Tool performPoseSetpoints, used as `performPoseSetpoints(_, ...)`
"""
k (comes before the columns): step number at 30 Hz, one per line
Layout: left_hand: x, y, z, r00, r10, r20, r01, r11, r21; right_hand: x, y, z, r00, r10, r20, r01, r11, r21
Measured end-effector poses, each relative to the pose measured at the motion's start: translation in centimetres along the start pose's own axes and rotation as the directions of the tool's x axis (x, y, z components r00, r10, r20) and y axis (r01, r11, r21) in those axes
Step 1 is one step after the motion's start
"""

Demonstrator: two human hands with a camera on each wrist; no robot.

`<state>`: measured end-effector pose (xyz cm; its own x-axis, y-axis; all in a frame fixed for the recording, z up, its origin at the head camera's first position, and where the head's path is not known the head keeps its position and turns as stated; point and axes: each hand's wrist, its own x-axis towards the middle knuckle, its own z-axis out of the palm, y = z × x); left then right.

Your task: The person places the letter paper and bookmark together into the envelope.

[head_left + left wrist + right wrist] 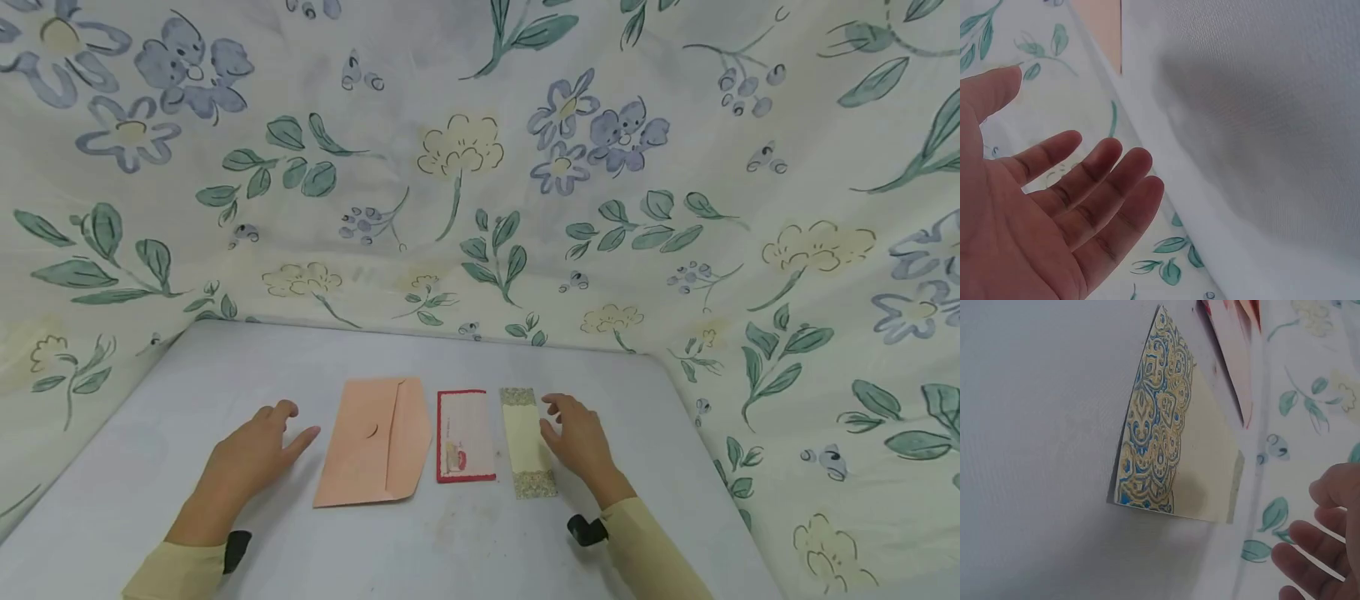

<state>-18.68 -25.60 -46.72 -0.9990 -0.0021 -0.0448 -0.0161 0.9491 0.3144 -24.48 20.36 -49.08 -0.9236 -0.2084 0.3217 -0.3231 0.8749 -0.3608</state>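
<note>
Envelope (360,454) in peach, red-bordered card (468,429), cream card (527,442) with gold-blue scrollwork (1154,422), hands (251,450) (581,437) empty, loose

Left fingers (1121,219) loosely extended near white tabletop (1310,125); peach corner (1107,25), perhaps paper.

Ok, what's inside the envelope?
Nothing can be seen inside: the envelope hides its own interior, so whether it holds anything can't be told. The red-edged card lies beside it.
</note>
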Motion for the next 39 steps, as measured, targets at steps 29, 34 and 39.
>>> performPoseSetpoints(29, -0.2, 1.9, 0.9, 0.998, 0.062, -0.018, -0.062, 0.998, -0.03, 0.2, -2.5, 2.4, 0.993, -0.042, 0.112, 0.036, 0.998, 0.06)
performPoseSetpoints(34, -0.2, 2.3, 1.1, 0.998, 0.06, -0.014, -0.06, 0.998, -0.034, 0.3, -3.5, 2.7, 0.983, 0.026, 0.18, -0.036, 0.998, 0.051)
performPoseSetpoints(39, -0.2, 2.6, 1.2, 0.998, 0.062, -0.012, -0.063, 0.998, -0.026, 0.4, -4.2, 2.9, 0.978, 0.052, 0.202, -0.063, 0.997, 0.047)
